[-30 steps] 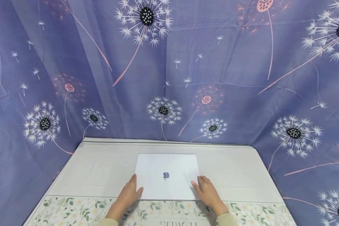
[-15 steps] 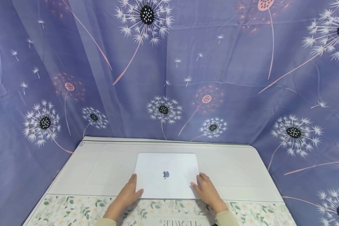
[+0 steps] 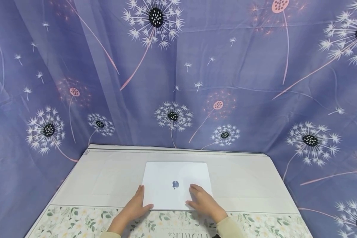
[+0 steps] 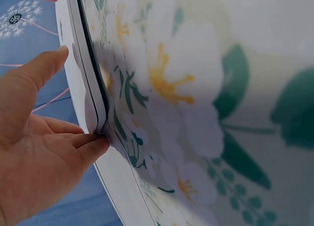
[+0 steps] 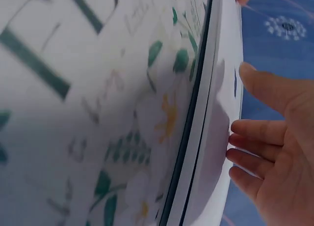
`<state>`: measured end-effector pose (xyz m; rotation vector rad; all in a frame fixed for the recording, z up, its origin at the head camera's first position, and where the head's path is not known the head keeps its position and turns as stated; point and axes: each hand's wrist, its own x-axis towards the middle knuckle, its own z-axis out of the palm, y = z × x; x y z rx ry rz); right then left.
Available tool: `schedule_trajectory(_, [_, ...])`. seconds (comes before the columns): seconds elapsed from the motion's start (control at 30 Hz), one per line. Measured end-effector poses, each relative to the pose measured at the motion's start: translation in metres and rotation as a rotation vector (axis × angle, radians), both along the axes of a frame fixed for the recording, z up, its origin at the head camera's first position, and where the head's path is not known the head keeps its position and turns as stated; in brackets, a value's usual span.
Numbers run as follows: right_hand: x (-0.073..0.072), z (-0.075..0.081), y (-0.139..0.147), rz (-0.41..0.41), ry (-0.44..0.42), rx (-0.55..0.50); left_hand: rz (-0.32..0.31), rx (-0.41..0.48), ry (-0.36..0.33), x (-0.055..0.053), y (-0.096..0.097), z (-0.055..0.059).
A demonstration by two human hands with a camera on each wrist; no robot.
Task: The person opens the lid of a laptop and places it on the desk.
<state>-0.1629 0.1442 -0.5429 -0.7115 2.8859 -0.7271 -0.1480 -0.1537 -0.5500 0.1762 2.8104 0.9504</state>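
Observation:
A closed silver laptop (image 3: 163, 180) with a dark apple logo lies flat, its front edge along the border of the flowered cloth. Straight fingers of my left hand (image 3: 134, 205) lie along its left side near the front corner. In the left wrist view, the fingertips (image 4: 95, 146) touch that corner of the laptop (image 4: 88, 78), while the thumb is raised beside the lid. My right hand (image 3: 205, 202) is over the right part of the lid, fingers extended and thumb apart. The right wrist view has its fingertips (image 5: 235, 155) at the lid's surface; contact is hard to tell.
A pale tabletop cover (image 3: 244, 180) extends behind and beside the laptop. In front runs a flower-print strip (image 3: 86, 219) with lettering. Purple dandelion-print curtains (image 3: 131, 109) enclose the table at the back and both sides.
My right hand has left the laptop's right edge and moved left onto the lid. The left hand stays at the left front corner, and the laptop shows no clear movement.

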Motion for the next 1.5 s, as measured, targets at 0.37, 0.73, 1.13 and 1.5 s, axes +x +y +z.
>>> schedule_trajectory(0.37, [0.001,-0.003,-0.028,0.09,0.049,0.092,-0.027,-0.004,0.042,0.0,-0.002,-0.004])
schedule_trajectory(0.73, [0.0,-0.004,-0.039,0.129,0.236,0.263,-0.021,-0.015,0.041,0.0,-0.002,-0.007])
schedule_trajectory(1.13, [-0.002,-0.004,-0.039,0.196,0.343,0.371,-0.009,-0.006,-0.017,-0.001,-0.004,-0.007])
schedule_trajectory(1.5, [0.001,0.002,-0.038,0.235,0.42,0.394,-0.006,-0.02,0.008,0.003,-0.004,-0.007])
